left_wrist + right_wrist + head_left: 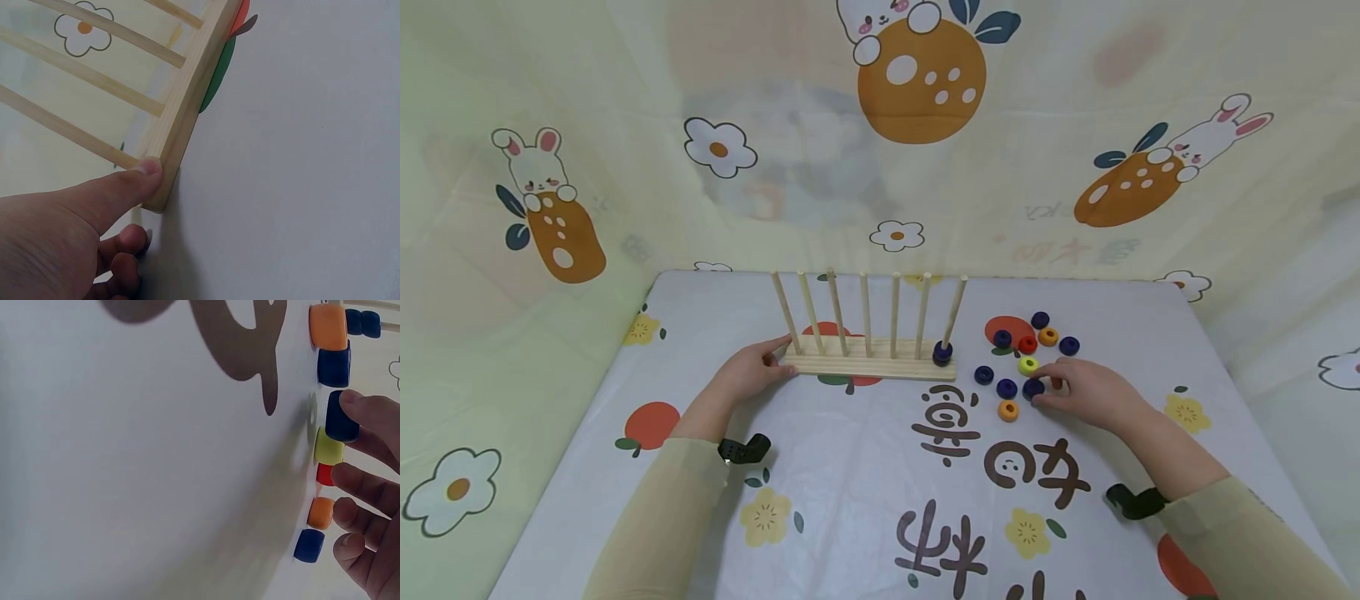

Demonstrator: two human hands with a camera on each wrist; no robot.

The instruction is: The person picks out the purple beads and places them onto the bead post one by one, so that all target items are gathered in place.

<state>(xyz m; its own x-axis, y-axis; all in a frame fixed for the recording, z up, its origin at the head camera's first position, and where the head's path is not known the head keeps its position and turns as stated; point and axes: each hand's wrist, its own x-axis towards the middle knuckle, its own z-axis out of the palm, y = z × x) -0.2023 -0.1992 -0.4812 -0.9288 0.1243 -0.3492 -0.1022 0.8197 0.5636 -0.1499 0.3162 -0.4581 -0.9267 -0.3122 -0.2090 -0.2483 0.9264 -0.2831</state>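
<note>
Presently the right hand (1092, 395) pinches a navy bead (1032, 387) between nearly closed fingers, right of the wooden peg rack (865, 364), whose left end the left hand (745, 377) grips; an off-centre pinch might drop it against the yellow bead (1028, 365).

Large brown characters (946, 435) are printed on the white tablecloth (835, 517) but cannot be read with certainty; 1 encloses a smiling face (1012, 468). Fainter lettering (1060, 252) on the wall cloth (805, 50) is too pale to read.
</note>
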